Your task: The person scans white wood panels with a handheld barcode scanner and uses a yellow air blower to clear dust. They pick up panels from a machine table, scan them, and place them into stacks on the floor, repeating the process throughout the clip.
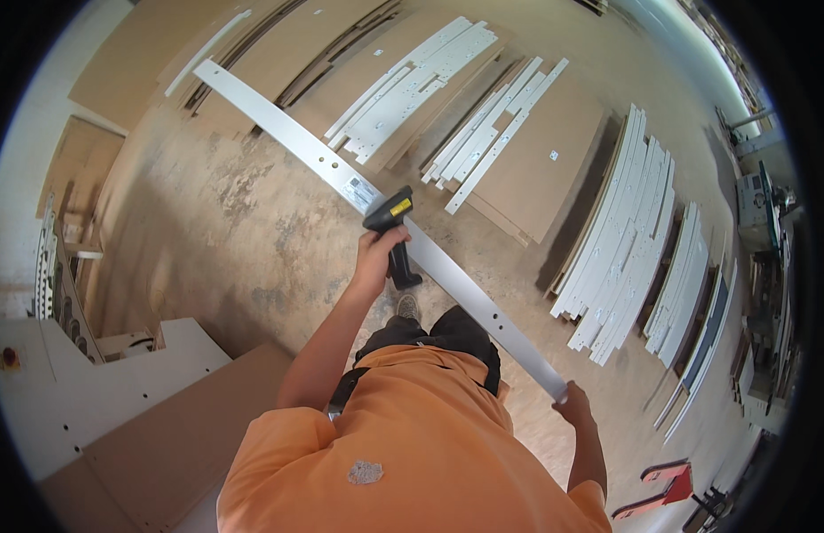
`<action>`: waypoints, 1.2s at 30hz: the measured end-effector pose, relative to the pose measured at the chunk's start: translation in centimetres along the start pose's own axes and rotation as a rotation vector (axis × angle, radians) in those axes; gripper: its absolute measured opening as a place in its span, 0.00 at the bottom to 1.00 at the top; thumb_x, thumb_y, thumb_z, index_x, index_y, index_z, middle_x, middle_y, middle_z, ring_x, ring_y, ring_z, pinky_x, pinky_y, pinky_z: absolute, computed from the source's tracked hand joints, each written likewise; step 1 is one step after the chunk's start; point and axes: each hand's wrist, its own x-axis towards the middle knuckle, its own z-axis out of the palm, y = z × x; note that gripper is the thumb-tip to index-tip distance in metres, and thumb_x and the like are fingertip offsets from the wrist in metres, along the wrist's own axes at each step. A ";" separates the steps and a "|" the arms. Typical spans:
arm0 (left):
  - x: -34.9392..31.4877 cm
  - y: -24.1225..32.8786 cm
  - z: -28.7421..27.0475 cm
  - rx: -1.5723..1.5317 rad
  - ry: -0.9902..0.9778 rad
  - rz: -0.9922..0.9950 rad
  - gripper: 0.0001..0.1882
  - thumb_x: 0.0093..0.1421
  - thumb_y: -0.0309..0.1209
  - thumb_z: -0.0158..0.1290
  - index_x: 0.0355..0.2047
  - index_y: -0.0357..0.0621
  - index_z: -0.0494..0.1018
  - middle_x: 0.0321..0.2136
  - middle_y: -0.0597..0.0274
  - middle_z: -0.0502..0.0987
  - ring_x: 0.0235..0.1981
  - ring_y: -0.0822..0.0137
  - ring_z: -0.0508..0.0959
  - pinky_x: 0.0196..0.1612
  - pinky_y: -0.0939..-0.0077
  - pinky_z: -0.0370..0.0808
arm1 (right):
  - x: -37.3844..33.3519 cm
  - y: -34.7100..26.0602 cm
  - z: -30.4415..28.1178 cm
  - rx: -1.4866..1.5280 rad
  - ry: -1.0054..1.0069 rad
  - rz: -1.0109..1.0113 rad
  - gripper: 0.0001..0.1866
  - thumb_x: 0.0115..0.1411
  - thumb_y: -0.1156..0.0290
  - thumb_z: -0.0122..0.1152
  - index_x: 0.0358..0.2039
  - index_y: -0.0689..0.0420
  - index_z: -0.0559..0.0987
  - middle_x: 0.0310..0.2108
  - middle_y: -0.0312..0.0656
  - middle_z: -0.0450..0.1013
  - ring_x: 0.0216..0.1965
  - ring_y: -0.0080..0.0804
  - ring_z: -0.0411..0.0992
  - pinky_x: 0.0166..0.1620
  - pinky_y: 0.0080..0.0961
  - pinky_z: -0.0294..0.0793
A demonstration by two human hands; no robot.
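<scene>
A long white board [456,286] with a few drilled holes slants across my front, from the far left down to the near right. My right hand [573,404] is closed around its near end. My left hand [378,256] is wrapped round a black handheld barcode scanner [392,210] with a yellow label. The scanner overlaps the middle of the board, beside a printed white sticker [360,190] on it. Whether my left fingers also bear the board's weight is hidden behind the scanner.
Flat stacks of brown panels [554,186] and white boards [612,258] lie on the floor ahead and to the right. A white-topped machine or bench [101,382] stands at my left. Red pallet-jack forks [665,489] show at the lower right.
</scene>
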 end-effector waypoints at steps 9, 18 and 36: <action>14.9 -5.1 7.1 -0.118 -0.183 -0.252 0.14 0.58 0.39 0.63 0.35 0.41 0.80 0.23 0.66 0.77 0.20 0.73 0.77 0.20 0.77 0.71 | 1.4 -16.8 1.7 0.389 0.038 0.060 0.30 0.44 0.64 0.78 0.46 0.61 0.75 0.33 0.56 0.80 0.38 0.57 0.80 0.41 0.46 0.80; 26.0 3.5 1.1 0.344 -0.413 -0.334 0.17 0.54 0.42 0.65 0.31 0.39 0.83 0.20 0.69 0.77 0.18 0.78 0.72 0.19 0.79 0.65 | 23.0 -34.6 -7.6 0.471 0.222 0.140 0.27 0.51 0.59 0.72 0.44 0.65 0.74 0.33 0.61 0.79 0.40 0.59 0.80 0.42 0.47 0.79; 27.2 11.4 -25.9 0.069 0.604 -0.458 0.14 0.61 0.42 0.59 0.33 0.44 0.76 0.32 0.51 0.85 0.23 0.68 0.79 0.20 0.72 0.71 | 60.2 -61.4 -8.6 0.779 0.309 0.302 0.43 0.52 0.57 0.69 0.62 0.66 0.61 0.50 0.63 0.74 0.52 0.63 0.74 0.56 0.51 0.74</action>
